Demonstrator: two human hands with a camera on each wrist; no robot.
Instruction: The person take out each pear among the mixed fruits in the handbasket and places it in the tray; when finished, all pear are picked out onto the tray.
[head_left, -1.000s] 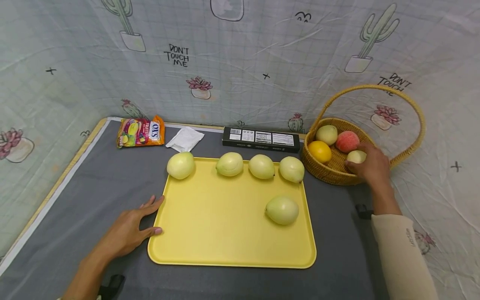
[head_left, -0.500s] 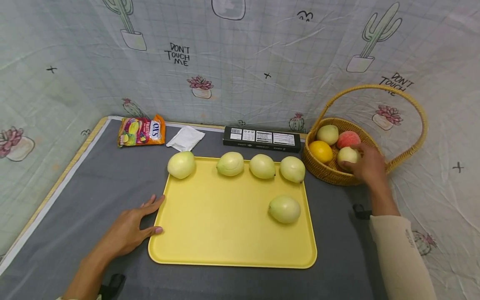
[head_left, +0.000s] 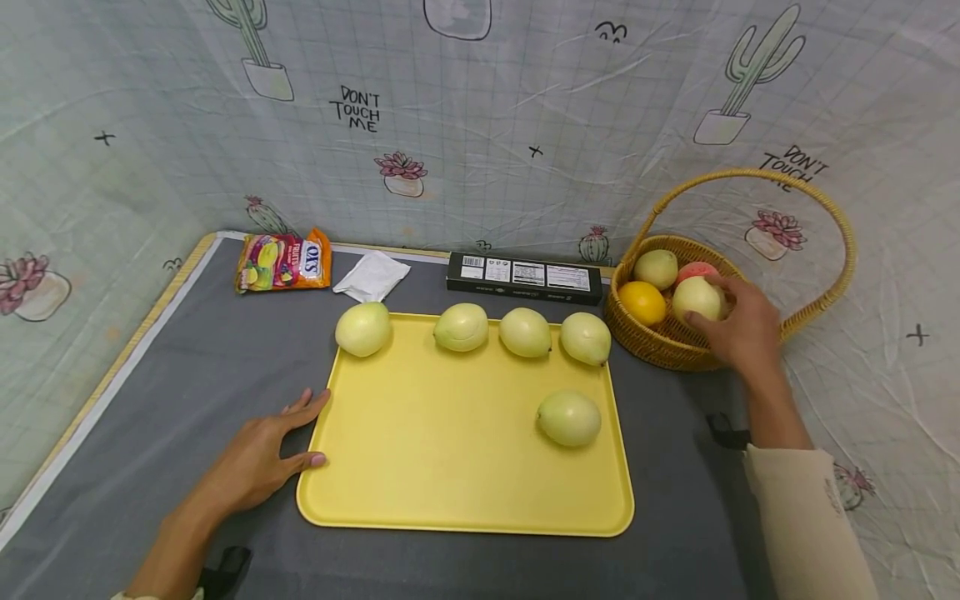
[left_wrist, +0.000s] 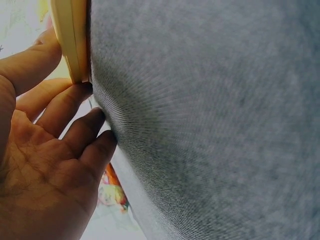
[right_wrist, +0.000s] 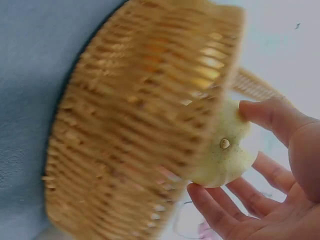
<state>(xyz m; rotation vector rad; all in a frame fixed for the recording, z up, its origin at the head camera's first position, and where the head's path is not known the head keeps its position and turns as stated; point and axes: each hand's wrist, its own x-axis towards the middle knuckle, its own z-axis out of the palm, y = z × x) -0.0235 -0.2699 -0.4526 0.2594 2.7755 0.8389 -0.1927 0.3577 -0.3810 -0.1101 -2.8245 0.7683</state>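
Observation:
My right hand (head_left: 742,325) grips a pale green round fruit (head_left: 698,300) over the right side of the wicker basket (head_left: 675,357). The right wrist view shows a small stem scar on this fruit (right_wrist: 225,142), held between thumb and fingers at the rim. Inside the basket lie another pale green fruit (head_left: 656,269), a red peach (head_left: 696,272), partly hidden, and a yellow-orange round fruit (head_left: 642,303). My left hand (head_left: 258,462) rests at the left edge of the yellow tray (head_left: 435,467), thumb and forefinger touching its rim. Several pale green fruits, one of them here (head_left: 569,418), lie on the tray.
Behind the tray lie a colourful candy bag (head_left: 283,262), a white packet (head_left: 372,277) and a long black box (head_left: 523,278). The basket's tall handle (head_left: 843,233) arches over its right side. A printed curtain (head_left: 480,150) hangs along the table's back.
My right hand has gripped the pale green fruit and lifted it slightly up within the basket, now partly covering the peach. The left hand has stayed at the tray's edge.

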